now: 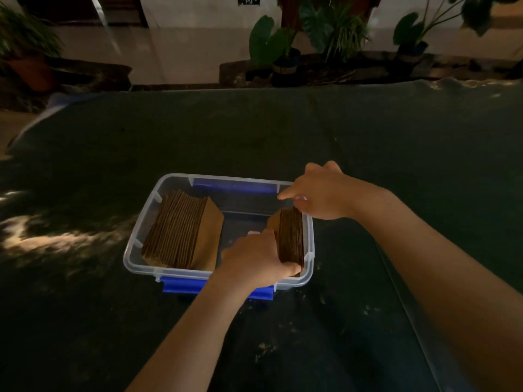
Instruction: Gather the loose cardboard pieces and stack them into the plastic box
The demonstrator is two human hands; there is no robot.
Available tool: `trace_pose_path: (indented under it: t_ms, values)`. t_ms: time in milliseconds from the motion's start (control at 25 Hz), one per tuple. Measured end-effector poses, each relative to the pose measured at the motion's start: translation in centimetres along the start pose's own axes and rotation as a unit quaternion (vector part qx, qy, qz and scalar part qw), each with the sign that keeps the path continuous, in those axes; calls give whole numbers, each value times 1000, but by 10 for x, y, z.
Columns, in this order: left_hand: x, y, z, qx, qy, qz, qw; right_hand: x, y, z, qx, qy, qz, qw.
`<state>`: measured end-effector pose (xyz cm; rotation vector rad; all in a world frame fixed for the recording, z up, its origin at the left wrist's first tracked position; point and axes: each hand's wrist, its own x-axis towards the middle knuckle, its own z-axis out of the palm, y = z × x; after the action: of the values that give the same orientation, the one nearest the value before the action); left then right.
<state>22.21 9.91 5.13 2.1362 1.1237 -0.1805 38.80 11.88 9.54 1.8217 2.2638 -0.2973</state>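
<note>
A clear plastic box (135, 244) with blue latches sits on the dark table. A thick bundle of brown cardboard pieces (181, 230) leans on edge against its left wall. A smaller cardboard stack (291, 239) stands on edge against the right wall. My left hand (254, 258) grips the near end of that small stack, thumb across its front corner. My right hand (322, 193) holds the far end from above, index finger pointing left over the box. The middle of the box floor between the two stacks is bare.
The dark green cloth-covered table (283, 137) spreads around the box, with crumbs near the front right. Potted plants (285, 43) stand on the floor beyond the far edge. A fold in the cloth (402, 306) runs along the right.
</note>
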Motion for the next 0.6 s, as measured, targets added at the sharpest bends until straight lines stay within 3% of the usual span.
trace_pose_path:
  t_ms: [200, 480, 600]
  values:
    - [6, 1, 1, -15, -9, -9, 1000, -25, -2, 8, 135, 75, 10, 988]
    - [11, -4, 3, -8, -7, 6, 1000, -39, -7, 33, 209, 119, 13, 971]
    - [5, -7, -5, -20, 32, 16, 999, -52, -8, 31, 264, 168, 27, 949]
